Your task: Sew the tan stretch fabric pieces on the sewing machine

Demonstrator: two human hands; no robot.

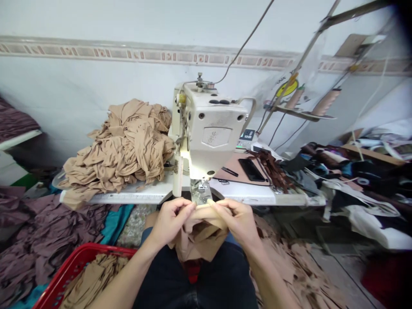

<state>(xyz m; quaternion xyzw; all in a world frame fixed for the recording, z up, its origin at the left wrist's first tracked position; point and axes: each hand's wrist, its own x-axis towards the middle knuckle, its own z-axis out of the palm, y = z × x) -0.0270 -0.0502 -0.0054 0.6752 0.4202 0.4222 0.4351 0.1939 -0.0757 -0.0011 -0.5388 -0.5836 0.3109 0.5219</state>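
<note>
1. Forearms (pixel 128 274) angle up toward lower centre; left hand (pixel 169 224) and right hand (pixel 236 223) both pinch closed on a tan fabric band (pixel 206 213).
2. Its long axis runs level, left-right, just below the sewing machine's presser foot (pixel 201 189).

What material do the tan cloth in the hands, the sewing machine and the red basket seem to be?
The tan cloth looks like a soft matte knit, since it folds limply; the fibre cannot be told. The sewing machine seems painted metal, smooth and off-white. The red basket looks like moulded plastic, with an even, slightly glossy colour.
</note>
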